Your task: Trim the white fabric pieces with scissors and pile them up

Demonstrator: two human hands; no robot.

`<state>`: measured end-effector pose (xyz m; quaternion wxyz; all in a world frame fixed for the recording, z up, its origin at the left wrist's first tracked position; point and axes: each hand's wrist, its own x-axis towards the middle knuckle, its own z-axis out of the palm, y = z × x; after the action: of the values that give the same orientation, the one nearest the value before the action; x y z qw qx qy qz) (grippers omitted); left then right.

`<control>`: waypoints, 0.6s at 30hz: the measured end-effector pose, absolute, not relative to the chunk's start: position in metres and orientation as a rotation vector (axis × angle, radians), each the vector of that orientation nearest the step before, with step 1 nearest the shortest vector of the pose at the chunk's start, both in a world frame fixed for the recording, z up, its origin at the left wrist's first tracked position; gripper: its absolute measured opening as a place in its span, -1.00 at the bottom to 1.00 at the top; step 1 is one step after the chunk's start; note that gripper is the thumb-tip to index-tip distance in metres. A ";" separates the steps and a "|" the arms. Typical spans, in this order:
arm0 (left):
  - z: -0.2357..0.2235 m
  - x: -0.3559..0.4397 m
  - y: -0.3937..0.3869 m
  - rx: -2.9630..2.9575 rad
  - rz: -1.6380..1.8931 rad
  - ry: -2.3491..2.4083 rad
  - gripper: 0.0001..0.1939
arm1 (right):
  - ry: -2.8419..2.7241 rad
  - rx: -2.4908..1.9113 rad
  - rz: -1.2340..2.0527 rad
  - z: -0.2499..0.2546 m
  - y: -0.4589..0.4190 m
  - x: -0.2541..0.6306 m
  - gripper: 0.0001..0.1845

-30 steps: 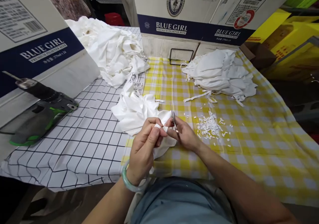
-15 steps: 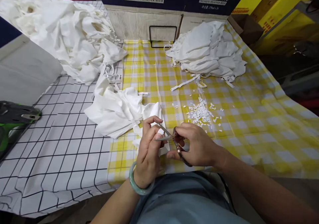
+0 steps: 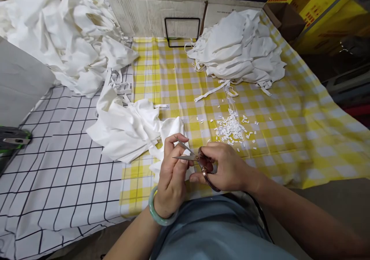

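My left hand (image 3: 174,171), with a pale green bangle on its wrist, is closed on a white strap end that pokes up between thumb and fingers. The strap seems to belong to the white cloth garment (image 3: 127,127) lying to the left, though my fingers hide the join. In my right hand (image 3: 228,165) is a pair of scissors (image 3: 208,175) with bronze-coloured handles. Their blades are parted and straddle the strap end, close to my left fingertips. Beyond my right hand lies a scatter of small white cut pieces (image 3: 232,128).
A large heap of white garments (image 3: 72,40) fills the back left; another pile (image 3: 243,50) lies back right. Behind stand a beer carton (image 3: 138,13) and a black wire frame (image 3: 182,44). A black-and-green tool (image 3: 14,138) is at the left edge. Checked cloths (image 3: 289,136) cover the table.
My view has tilted down slightly and shifted. The scissor blades have turned a little around the strap end, still parted. My left hand keeps its hold.
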<state>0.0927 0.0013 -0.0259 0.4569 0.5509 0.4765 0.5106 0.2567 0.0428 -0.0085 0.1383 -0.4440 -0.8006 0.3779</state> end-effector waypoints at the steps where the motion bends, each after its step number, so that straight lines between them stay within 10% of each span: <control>1: -0.027 0.093 0.001 1.353 1.263 1.172 -0.67 | -2.306 -1.288 1.098 -0.009 0.043 0.257 -0.59; 18: -0.037 0.134 0.030 1.428 1.004 1.010 -0.67 | -1.992 -1.654 1.068 -0.027 0.028 0.309 -0.53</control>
<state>0.1337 0.0296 -0.0370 0.5331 0.5991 0.4238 0.4211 0.3092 0.0280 -0.0269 0.1695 -0.5819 -0.7011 0.3757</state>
